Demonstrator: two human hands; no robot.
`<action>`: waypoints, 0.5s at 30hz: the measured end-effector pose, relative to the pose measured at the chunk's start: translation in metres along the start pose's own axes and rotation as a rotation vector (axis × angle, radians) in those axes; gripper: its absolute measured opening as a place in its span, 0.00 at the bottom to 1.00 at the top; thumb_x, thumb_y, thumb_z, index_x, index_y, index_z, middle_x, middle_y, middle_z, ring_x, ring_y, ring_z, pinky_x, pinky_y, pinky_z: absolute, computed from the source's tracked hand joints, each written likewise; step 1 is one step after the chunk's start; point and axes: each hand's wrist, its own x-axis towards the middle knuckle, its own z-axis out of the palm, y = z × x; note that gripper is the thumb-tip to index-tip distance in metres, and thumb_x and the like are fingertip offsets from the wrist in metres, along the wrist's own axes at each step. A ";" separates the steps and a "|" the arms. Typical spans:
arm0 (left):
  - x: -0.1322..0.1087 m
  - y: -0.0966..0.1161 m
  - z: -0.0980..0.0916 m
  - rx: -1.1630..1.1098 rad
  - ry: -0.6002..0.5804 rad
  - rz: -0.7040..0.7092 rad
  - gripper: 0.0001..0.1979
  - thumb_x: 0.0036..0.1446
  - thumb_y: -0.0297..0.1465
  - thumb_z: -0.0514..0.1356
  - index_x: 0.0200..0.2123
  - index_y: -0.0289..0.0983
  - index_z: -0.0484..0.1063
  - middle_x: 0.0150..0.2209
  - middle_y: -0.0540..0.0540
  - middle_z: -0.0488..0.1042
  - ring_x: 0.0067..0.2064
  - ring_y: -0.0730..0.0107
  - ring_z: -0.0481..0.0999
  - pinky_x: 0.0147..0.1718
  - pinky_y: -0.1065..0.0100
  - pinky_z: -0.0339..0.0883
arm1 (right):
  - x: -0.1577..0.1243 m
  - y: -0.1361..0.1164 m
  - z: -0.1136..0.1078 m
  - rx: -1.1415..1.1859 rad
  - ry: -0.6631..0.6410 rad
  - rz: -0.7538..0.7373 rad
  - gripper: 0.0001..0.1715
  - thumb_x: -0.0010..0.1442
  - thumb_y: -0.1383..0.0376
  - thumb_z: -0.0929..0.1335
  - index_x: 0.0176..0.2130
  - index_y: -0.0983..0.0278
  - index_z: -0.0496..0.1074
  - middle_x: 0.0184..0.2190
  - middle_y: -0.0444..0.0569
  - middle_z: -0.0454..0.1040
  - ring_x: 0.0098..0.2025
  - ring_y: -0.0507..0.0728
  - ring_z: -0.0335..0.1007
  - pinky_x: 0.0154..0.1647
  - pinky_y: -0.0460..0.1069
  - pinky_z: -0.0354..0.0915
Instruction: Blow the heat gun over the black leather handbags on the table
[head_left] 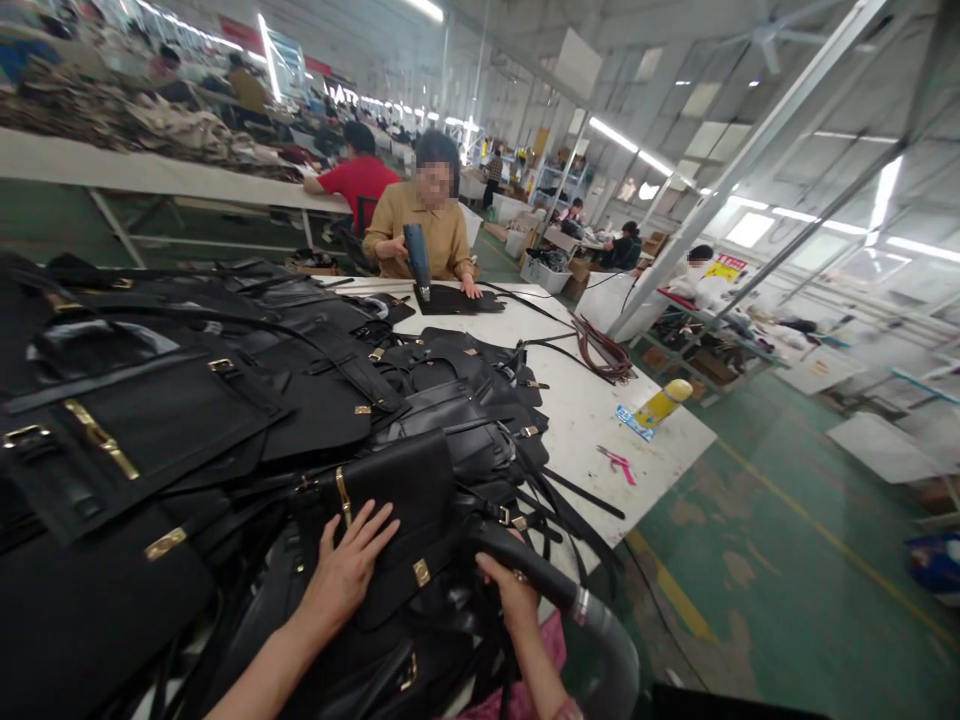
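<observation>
Factory table (600,400): left hand (346,570) spread flat on black bag (397,500); right hand (514,590) gripping hose (555,595).

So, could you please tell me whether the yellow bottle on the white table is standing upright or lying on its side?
Lying on its side: the yellow bottle rests lengthwise on the white table, near its right edge.
</observation>
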 end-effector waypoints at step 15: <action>0.040 -0.017 -0.048 -0.236 -0.270 -0.069 0.26 0.56 0.23 0.47 0.54 0.48 0.70 0.58 0.46 0.70 0.59 0.58 0.65 0.50 0.51 0.62 | 0.051 -0.048 0.031 -0.026 0.094 -0.178 0.19 0.49 0.53 0.74 0.35 0.63 0.69 0.24 0.38 0.68 0.26 0.53 0.63 0.36 0.50 0.65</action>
